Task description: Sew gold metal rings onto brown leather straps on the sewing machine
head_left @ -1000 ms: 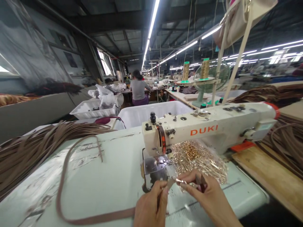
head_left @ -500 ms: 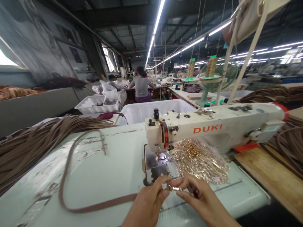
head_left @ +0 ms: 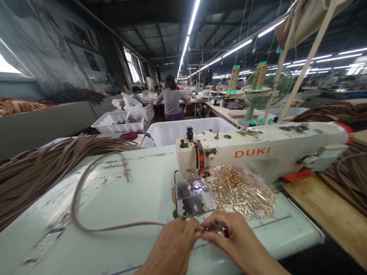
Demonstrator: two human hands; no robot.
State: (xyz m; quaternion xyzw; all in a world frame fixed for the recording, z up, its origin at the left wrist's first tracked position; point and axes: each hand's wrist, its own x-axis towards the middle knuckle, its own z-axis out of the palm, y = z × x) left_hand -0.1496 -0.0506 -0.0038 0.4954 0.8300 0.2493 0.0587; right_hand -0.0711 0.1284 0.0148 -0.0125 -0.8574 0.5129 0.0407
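Observation:
Close together at the front edge of the sewing machine bed, both my hands are closed in pinches. My left hand [head_left: 176, 238] grips the end of a brown strap [head_left: 123, 227], which loops away left across the table. My right hand [head_left: 233, 236] pinches a shiny metal clasp [head_left: 213, 227] against the strap end; my fingers partly cover both. Something dark red shows inside the right palm, too hidden to name. Just beyond my hands are the needle plate [head_left: 192, 198] of the sewing machine [head_left: 223, 149] and a clear bag of gold metal clasps [head_left: 243, 193].
A thick bundle of brown straps [head_left: 51, 168] lies at left. White bins [head_left: 160, 131] stand behind the table, and a wooden board [head_left: 323, 206] is at right. Thread cones [head_left: 260, 75] stand behind the machine. Farther back sits a person in a grey top [head_left: 171, 101].
My hands have drawn closer together, and the right fingers have turned, now covering more of the clasp. The strap's near run has shifted upward and turned more edge-on. The view has shifted slightly.

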